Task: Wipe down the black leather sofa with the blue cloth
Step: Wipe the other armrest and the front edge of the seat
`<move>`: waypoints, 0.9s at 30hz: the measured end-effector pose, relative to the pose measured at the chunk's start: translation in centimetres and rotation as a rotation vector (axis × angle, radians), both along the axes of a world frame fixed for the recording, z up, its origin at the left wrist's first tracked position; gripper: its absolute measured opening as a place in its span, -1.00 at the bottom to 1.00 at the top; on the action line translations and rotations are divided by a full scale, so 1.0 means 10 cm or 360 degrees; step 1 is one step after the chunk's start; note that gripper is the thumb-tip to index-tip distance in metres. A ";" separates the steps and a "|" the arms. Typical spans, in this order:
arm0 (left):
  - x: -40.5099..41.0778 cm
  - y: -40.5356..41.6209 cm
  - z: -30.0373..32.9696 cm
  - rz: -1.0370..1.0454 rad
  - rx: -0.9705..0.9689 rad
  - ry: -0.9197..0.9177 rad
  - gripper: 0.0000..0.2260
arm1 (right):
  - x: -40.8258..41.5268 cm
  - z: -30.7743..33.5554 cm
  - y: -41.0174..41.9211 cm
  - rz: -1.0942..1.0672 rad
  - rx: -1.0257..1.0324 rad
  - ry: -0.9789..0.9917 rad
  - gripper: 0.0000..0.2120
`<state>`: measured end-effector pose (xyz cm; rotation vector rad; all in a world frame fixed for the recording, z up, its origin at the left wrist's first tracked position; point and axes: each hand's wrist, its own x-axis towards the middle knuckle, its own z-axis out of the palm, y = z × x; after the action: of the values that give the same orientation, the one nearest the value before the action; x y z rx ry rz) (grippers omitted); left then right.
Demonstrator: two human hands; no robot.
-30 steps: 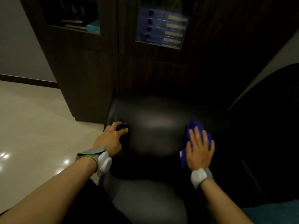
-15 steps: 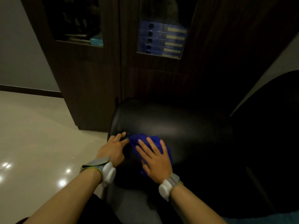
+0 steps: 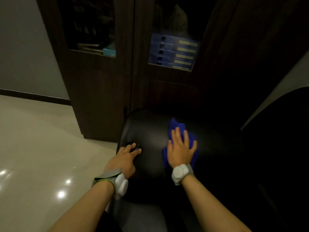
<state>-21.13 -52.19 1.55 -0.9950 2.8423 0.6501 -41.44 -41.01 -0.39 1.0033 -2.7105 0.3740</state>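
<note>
Dark cabinet (image 3: 103, 97) stands just behind sofa (image 3: 150, 131); bare floor (image 3: 41, 139) lies left.

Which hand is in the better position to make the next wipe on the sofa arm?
The right hand. It already lies flat on the blue cloth, pressing it onto the black leather sofa. The left hand holds no cloth; it only rests on the sofa's left edge, probably to steady.

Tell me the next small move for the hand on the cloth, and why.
Probably sweep the right hand, fingers flat on the blue cloth, further right: the sofa leather beyond looks uncovered, while the left hand braces the near-left edge.
</note>
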 end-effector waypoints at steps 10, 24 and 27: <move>0.01 -0.15 -0.01 -0.0129 -0.0115 -0.0033 -0.37 | 0.08 -0.18 0.31 0.0846 0.0325 0.0314 -0.42; -1.14 -0.99 0.63 -0.0774 -0.0517 0.0302 -0.69 | -0.61 -0.06 0.14 -0.0759 -0.0015 -0.0109 -0.52; -1.41 -1.10 0.39 -0.0958 -0.0535 0.0388 -0.62 | -0.57 -0.09 0.10 -0.0817 -0.0027 -0.0034 -0.52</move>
<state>-35.22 -63.23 5.40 -0.0329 3.2773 0.2469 -47.18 -40.00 -1.26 0.2720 -2.8413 0.3066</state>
